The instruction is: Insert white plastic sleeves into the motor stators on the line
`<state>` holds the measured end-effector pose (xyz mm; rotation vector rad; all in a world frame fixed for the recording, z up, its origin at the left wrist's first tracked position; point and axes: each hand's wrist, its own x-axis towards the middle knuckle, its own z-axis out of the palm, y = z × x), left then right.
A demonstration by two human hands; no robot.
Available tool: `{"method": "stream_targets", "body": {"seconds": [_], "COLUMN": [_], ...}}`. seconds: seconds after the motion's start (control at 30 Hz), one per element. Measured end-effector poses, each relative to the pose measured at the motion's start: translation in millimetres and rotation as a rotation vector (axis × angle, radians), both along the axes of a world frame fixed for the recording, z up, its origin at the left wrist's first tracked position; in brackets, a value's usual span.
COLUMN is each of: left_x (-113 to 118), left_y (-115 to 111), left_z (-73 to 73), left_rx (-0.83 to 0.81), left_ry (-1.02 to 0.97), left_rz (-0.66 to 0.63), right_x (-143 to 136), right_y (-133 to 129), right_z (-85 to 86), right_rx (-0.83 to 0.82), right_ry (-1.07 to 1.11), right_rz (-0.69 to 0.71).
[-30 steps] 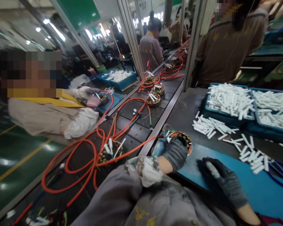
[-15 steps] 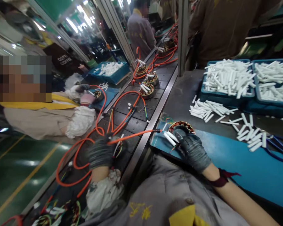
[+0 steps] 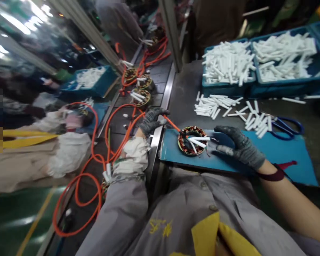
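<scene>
A motor stator (image 3: 192, 140), a ring of copper windings, lies flat on the blue mat (image 3: 277, 153) in front of me. Several white sleeves (image 3: 200, 143) rest across it, with thin wire ends poking out to the right. An orange cable (image 3: 171, 122) runs from the stator up towards my left hand (image 3: 152, 121). That grey-gloved hand hovers by the metal rail with thumb and fingers apart, beside the cable. My right hand (image 3: 240, 146), also gloved, is just right of the stator, fingers spread and holding nothing.
Loose white tubes (image 3: 214, 106) and blue-handled scissors (image 3: 286, 128) lie behind the mat. Blue bins (image 3: 228, 85) full of white tubes stand further back. On the left, a conveyor (image 3: 157, 78) carries other stators and looped orange cables. A co-worker's sleeve (image 3: 69, 153) is across it.
My left hand has moved up and right to the rail. The stator now lies flat, nearer the mat's middle, and my right hand has come off it to the right. My view has shifted.
</scene>
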<state>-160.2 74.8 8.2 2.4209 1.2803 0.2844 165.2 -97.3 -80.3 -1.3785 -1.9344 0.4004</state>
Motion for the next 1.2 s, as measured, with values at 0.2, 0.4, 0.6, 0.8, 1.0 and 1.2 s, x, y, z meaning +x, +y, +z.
{"method": "stream_targets", "body": {"seconds": [0.2,0.4,0.6,0.8,1.0,1.2], "left_x": [65,116,87,68,58,55], "left_y": [-34,-60,-55,-53,-52,-50], "left_z": [-12.6,2.7,-6.3,-18.1,-21.1,-24.0], "left_rx": [-0.175,-0.173,-0.143,-0.233,-0.291,-0.311], "left_ry": [-0.117,0.443,0.455,0.267,0.054,0.070], "left_rz": [-0.462,-0.421,-0.407,-0.398,-0.423,-0.452], "right_x": [-3,-6,-17,-34,-39,-43], "right_y": [-12,17,53,66,64,70], "right_z": [-7.5,-5.5,10.8,24.8,26.3,19.7], "right_rx": [-0.085,-0.124,-0.184,-0.183,-0.140,-0.186], "right_ry": [0.046,0.085,-0.027,-0.248,-0.353,-0.251], "right_rz": [0.033,0.222,0.445,0.429,0.380,0.369]}}
